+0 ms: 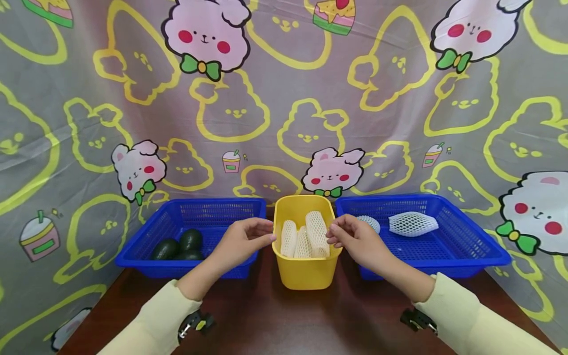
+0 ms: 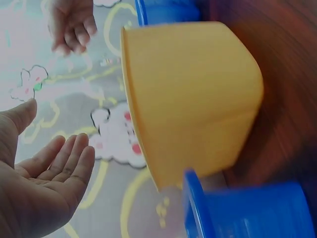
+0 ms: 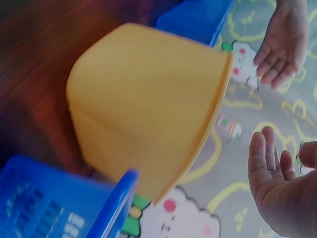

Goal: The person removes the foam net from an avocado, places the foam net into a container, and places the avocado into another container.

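A yellow bin [image 1: 306,274] stands mid-table in the head view. Inside lie white foam net sleeves [image 1: 316,231], flattened and roughly upright. My left hand [image 1: 246,241] hovers by the bin's left rim, fingers extended, palm inward, holding nothing. Across from it, my right hand [image 1: 357,239] is at the right rim with loosely bent fingers and nothing in them. In the left wrist view the left hand [image 2: 49,183] has its thumb spread from the fingers. The right hand [image 3: 282,183] appears empty in the right wrist view. Whether either hand touches the rim is unclear.
The left blue basket [image 1: 222,204] holds dark green avocado-like fruits [image 1: 191,240]. In the right blue basket [image 1: 461,246] lie a white foam-netted piece [image 1: 412,224] and another [image 1: 369,223], partly behind my right hand. A patterned curtain [image 1: 284,123] hangs behind the brown table [image 1: 293,320].
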Demonstrator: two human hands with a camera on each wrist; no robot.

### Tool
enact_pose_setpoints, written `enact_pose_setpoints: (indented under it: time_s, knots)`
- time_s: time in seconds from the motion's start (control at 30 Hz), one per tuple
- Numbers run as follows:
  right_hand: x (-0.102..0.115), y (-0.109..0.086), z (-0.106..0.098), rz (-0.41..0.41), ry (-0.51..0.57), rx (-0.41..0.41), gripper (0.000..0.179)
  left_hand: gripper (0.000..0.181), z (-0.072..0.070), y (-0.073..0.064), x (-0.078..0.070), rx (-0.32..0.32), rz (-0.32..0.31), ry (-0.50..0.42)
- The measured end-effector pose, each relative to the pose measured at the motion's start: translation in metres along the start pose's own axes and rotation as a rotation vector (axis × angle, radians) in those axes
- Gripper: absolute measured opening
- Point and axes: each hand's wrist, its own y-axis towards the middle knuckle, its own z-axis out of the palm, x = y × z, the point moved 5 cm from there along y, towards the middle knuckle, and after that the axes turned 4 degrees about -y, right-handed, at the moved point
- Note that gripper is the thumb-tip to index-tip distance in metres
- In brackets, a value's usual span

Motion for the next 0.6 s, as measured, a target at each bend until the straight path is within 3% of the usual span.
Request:
enact_pose_setpoints:
  time_s: [0.2,0.43,0.6]
  knots:
    - [-0.015,0.006,-0.025,0.005,-0.085,-0.096,0.027,0.032,0.029,0.01,-0.012,0.046,0.036,-0.079]
    - [-0.036,0.008,-0.05,0.012,-0.156,-0.166,0.033,0.031,0.061,0.019,-0.021,0.081,0.014,-0.18]
    - [-0.053,0.011,-0.06,0.033,-0.183,-0.189,0.034,0.03,0.088,0.02,-0.024,0.157,-0.002,-0.305]
